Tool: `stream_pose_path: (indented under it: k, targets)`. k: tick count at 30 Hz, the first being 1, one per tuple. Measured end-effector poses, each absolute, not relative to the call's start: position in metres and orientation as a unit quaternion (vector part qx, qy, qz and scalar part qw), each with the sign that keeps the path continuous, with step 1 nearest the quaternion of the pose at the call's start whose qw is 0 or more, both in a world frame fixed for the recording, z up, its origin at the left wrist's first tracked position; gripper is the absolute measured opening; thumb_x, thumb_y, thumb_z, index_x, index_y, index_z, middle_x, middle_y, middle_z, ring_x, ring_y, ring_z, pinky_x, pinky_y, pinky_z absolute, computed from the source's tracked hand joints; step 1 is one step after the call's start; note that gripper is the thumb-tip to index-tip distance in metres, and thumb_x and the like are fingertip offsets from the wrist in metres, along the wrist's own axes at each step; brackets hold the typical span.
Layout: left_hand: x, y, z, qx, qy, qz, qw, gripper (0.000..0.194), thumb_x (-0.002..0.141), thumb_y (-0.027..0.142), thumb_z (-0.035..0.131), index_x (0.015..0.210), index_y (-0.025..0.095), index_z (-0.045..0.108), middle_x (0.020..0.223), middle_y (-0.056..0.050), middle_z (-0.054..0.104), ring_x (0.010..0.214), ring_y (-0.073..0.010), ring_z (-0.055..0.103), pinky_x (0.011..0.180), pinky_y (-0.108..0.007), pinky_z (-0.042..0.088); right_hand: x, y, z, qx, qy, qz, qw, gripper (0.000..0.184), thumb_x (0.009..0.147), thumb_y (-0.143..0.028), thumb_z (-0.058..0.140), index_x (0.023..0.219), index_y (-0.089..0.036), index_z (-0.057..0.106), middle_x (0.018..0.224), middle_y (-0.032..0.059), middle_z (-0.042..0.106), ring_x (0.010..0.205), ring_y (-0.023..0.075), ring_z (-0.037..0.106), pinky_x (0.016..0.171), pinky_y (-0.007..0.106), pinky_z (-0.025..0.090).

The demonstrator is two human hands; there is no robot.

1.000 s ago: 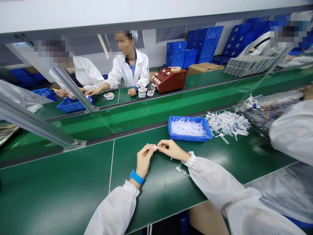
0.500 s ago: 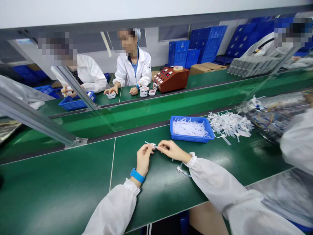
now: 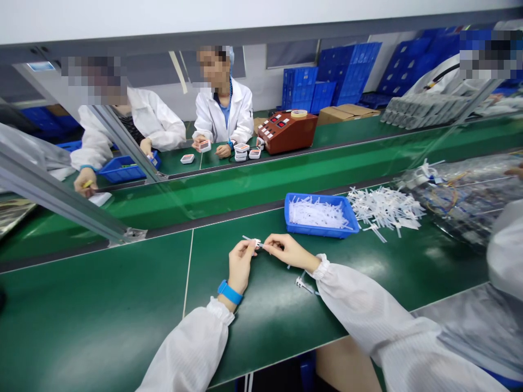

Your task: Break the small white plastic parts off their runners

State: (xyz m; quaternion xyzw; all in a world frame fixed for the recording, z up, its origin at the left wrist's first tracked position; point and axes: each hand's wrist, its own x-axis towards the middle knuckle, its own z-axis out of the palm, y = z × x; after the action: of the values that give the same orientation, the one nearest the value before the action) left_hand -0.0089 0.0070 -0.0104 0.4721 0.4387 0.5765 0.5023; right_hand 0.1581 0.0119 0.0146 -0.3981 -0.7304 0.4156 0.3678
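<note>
Over green table [image 3: 134,310], left hand [image 3: 240,264] and right hand [image 3: 288,250], fingers pinching small white part [image 3: 257,243] between them.

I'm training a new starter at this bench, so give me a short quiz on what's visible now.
1. Fill in the gap: the left hand and the right hand hold between them a small part whose body is ____ in colour.
2. True or false: the blue wristband is worn by the left hand, not by the right.
3. What lies on the bench just to the right of the blue tray?
A) A roll of tape
B) A loose pile of white pieces
C) A cardboard box

Key: 1. white; 2. true; 3. B
</note>
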Motion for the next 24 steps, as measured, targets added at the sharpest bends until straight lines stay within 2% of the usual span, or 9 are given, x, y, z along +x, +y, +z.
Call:
stream_pose_path:
  k: [24]
  targets:
    - [-0.0081, 0.0045, -0.0058, 0.483, 0.442, 0.567, 0.501, 0.017, 0.076, 0.033, 0.068, 0.074, 0.016, 0.068, 0.075, -0.002, 0.066, 0.064, -0.011, 0.056, 0.063, -0.023, 0.046, 0.1597, 0.0131, 0.0135, -0.393, -0.735, 0.423, 0.354, 0.032, 0.087, -0.044, 0.052, 0.083, -0.013, 0.061, 0.06, -0.0039, 0.046, 0.052, 0.0073, 0.032, 0.049, 0.022, 0.025]
